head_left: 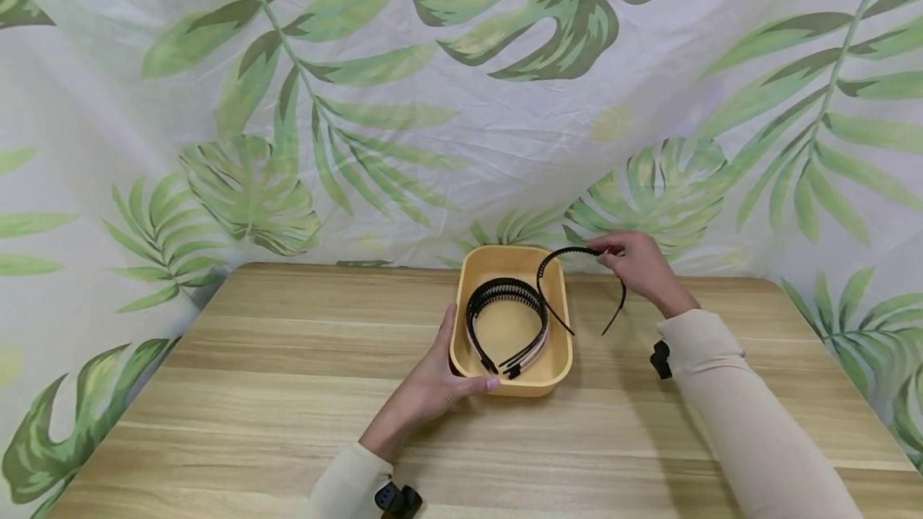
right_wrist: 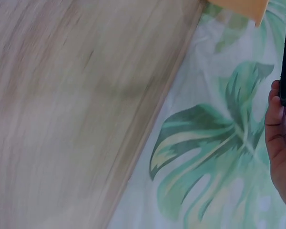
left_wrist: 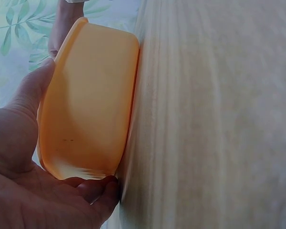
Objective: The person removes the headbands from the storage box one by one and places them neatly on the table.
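Observation:
A yellow rectangular tub (head_left: 532, 391) stands on the wooden table. My left hand (head_left: 433, 383) grips its near left corner, thumb on the near rim and fingers along the left side. In the left wrist view, fingertips curl around the lower end of the tub (left_wrist: 93, 95), close to the tabletop. Several headbands (head_left: 505, 288), mostly black with a pale one among them, lie nested inside. My right hand (head_left: 643, 269) pinches a black toothed headband (head_left: 570, 250) by its arch, beyond the right rim. One leg of that headband overlaps the tub's right edge in the head view.
The wooden table (head_left: 288, 343) ends just behind the tub. A leaf-printed cloth (head_left: 360, 86) hangs along the back and sides. Black wrist devices (head_left: 399, 500) sit at both sleeves.

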Available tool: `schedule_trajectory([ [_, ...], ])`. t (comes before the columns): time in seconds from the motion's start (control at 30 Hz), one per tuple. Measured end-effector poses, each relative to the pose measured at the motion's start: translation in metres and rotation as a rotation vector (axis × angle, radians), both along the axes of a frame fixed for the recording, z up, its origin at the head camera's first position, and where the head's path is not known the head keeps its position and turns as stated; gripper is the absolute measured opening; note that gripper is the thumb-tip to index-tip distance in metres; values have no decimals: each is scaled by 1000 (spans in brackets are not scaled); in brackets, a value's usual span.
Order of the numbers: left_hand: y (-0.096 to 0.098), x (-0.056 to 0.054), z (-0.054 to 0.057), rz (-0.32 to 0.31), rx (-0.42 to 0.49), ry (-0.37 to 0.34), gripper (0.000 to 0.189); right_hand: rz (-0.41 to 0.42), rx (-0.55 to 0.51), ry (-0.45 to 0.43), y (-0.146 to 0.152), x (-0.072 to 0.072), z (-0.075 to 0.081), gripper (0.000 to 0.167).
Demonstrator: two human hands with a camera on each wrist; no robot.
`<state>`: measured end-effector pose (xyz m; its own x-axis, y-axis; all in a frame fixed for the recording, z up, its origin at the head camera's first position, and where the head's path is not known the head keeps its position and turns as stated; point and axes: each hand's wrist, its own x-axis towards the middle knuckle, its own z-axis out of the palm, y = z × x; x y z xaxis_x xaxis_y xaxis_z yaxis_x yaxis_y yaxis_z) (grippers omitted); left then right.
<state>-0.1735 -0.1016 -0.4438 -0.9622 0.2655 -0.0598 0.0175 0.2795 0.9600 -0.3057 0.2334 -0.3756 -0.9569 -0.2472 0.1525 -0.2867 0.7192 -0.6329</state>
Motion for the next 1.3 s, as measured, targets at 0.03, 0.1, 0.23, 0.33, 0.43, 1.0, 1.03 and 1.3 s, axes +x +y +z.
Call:
schedule_trajectory([
  [0.03,0,0,0,1,-1,1,137,-3,0,-1,2,0,0,30],
  [0.1,0,0,0,2,-2,4,138,-12,1,-1,7,0,-1,29],
  [0.23,1,1,0,6,-9,3,138,-27,-2,-8,16,1,-1,29],
  [0.33,0,1,0,7,-8,4,137,-43,-2,-18,22,1,-2,30],
  [0.43,0,1,-1,4,-3,7,137,-58,-6,-28,27,1,-3,30],
  [1.0,0,1,1,-2,-18,19,136,-75,-40,-81,40,-4,-10,31],
  [1.03,1,1,1,-1,-15,17,136,-75,-41,-81,40,-5,-11,31],
  [1.3,1,1,0,-4,-3,20,136,-75,-34,-118,39,-11,-20,31],
])
